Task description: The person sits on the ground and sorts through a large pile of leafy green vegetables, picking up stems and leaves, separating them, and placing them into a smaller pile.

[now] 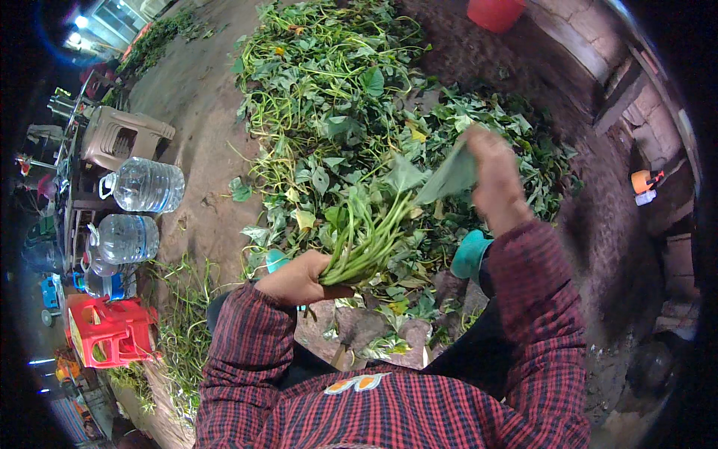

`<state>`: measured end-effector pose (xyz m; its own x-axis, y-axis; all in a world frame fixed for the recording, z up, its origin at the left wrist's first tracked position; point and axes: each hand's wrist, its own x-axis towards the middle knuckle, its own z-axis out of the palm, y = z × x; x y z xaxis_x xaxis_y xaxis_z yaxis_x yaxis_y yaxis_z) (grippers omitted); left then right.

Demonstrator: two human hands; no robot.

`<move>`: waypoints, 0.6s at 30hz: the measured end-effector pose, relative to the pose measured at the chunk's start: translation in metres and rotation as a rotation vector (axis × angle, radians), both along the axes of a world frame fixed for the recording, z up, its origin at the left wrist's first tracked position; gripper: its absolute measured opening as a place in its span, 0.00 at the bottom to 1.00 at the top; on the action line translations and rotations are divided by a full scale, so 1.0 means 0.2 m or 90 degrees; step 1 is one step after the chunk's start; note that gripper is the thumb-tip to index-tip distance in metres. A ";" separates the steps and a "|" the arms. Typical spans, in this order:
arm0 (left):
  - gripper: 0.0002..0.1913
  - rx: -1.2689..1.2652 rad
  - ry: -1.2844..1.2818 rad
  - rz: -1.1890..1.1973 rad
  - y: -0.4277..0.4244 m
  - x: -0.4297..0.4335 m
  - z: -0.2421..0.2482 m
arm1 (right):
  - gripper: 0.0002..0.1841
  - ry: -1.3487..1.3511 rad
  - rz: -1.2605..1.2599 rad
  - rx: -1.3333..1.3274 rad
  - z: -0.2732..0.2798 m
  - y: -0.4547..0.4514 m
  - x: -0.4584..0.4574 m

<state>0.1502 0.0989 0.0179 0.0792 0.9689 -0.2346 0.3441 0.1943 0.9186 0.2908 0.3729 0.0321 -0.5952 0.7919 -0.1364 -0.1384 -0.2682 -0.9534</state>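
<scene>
My left hand (300, 278) is closed around a bunch of green leaf stems (367, 247), likely sweet potato, fanned up and to the right. To the right, my right hand (498, 179) is raised and blurred, gripping a broad green leaf (451, 173) that reaches down towards the tips of the bunch. Whether that leaf is still joined to a stem in the bunch cannot be told. Beneath and beyond both hands, a large heap of leafy vines (331, 106) spreads over the ground, with a few yellowed leaves in it.
Clear plastic water jugs (148, 185), a red plastic stool (112, 331) and stacked beige stools (126, 134) stand at the left. Loose stems (188, 325) lie beside the red stool. A red bucket (496, 11) is at the top. A block wall (572, 33) runs along the right.
</scene>
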 end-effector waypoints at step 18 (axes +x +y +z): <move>0.13 -0.034 0.135 -0.020 -0.01 0.01 -0.01 | 0.07 -0.144 0.526 0.740 -0.13 -0.07 0.03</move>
<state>0.1516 0.0970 0.0155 0.0528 0.9526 -0.2996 0.5346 0.2264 0.8142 0.2972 0.3584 0.0062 -0.9826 -0.0354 0.1825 -0.1496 0.7331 -0.6634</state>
